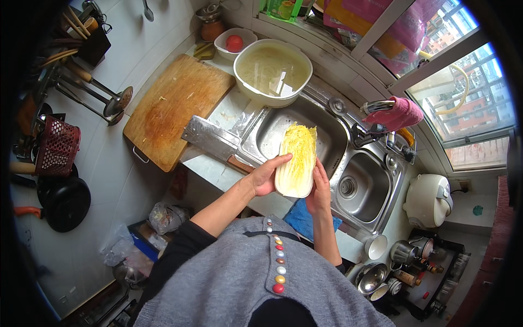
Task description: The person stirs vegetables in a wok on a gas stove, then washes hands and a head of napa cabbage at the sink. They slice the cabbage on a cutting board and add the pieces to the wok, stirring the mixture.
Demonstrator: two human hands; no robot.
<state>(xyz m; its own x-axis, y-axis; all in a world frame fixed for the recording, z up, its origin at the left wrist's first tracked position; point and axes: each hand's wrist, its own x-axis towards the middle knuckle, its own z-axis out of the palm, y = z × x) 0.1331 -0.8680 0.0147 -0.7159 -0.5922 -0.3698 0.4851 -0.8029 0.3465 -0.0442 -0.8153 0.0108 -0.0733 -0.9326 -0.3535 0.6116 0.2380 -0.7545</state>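
A cut piece of napa cabbage (pixel 297 163) rests between both hands, its yellow inner leaves facing up. My left hand (pixel 267 175) grips its left side, thumb laid over the cut face. On the other side my right hand (pixel 319 186) supports the edge with its fingers. The cabbage is held above the front rim of a steel double sink, partly over the larger basin (pixel 269 133). Just left of it a cleaver (pixel 212 137) lies flat, its blade reaching over the edge of a wooden cutting board (pixel 179 106).
Behind the sink stands a white tub of water (pixel 273 69), beside a small bowl holding a tomato (pixel 234 43). A pink cloth (pixel 396 115) hangs over the faucet. A blue cloth (pixel 306 218) lies at the counter's front edge. A rice cooker (pixel 427 200) sits at right.
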